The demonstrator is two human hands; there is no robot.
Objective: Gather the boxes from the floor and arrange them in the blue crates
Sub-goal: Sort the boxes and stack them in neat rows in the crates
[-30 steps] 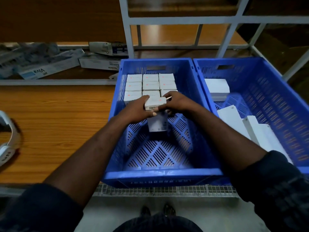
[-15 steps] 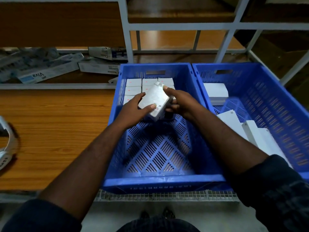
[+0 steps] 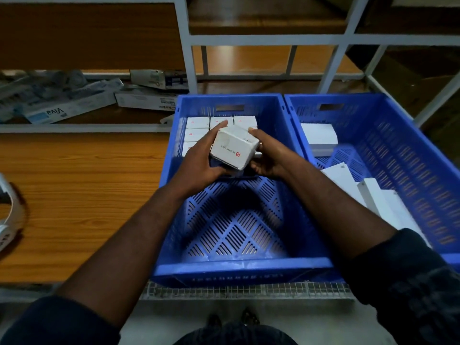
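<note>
Shelving first: grey metal rack frame [image 3: 185,41] with a wood-grain shelf board [image 3: 74,195], two perforated blue plastic crates side by side on it. Left blue crate [image 3: 239,267] has its near half bare, with small white cartons packed in rows [image 3: 196,134] against the far wall. Right blue crate [image 3: 398,150] holds a few larger flat white boxes [image 3: 318,139], loosely laid, some leaning. Loose printed cartons [image 3: 67,108] lie on the back of the shelf, outside the crates; not clearly part of the job. Both forearms reach in over the left crate's near rim. Left hand [image 3: 201,163] and right hand [image 3: 267,158] are clamped together on one small white cube-ish carton with red logo [image 3: 235,150], fingers wrapped on opposite sides, thumbs up by its far corners. Carton is held in the air, tilted, one corner toward the camera, directly above the front edge of the packed rows. Key relation: the open slot looks to be just below and slightly nearer than the carton, at the front of the rows, so my read is the next move needs a rotate to square the faces with the rows, then a short drop. Neither hand is nearer; it's a symmetric two-hand hold. Risk: catching a neighbouring carton's edge if lowered while skewed.
</note>
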